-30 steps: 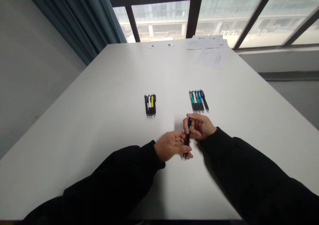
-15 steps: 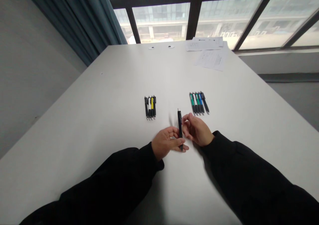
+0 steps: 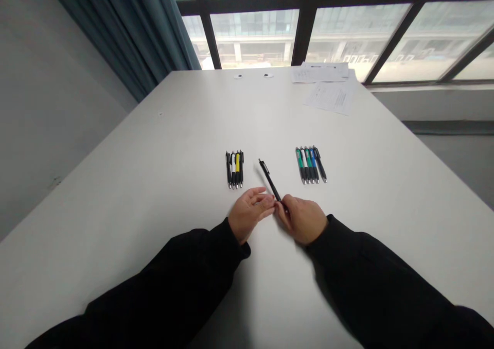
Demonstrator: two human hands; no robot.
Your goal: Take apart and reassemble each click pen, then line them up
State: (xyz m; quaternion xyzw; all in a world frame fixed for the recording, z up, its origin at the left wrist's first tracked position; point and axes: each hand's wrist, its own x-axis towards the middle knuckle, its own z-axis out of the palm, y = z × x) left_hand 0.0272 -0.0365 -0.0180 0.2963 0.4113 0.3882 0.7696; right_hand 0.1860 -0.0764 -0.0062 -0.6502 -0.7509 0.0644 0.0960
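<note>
Black retractable pen (image 3: 269, 180) sits tilted between the hands, clip end pointing up and away toward the gap between the two pen groups. Its lower end goes into the right hand (image 3: 301, 219), where the fingers (image 3: 283, 207) pinch it; the exact grip is partly hidden. The left hand (image 3: 250, 212) is open, with its fingers (image 3: 263, 199) loosely extended, just beside the pen. Can't tell if they touch it, or if the pen's upper end touches the white laminate desk (image 3: 116, 184).

Main risk: the pen is held at one end only, so a loose pinch lets it pivot or drop. Its slim round barrel could then roll on the smooth desk, with only the clip to check it. A wide swing could hit the four-pen group (image 3: 233, 169), black, white and yellow barrels, or the five-pen group (image 3: 311, 164), green, white and blue barrels with a dark one. Both are packed side by side, so one knock could splay them. The rubbery-looking dark grips may add some friction. Printed paper sheets (image 3: 331, 98) lie well away near the far edge, so low risk there.
</note>
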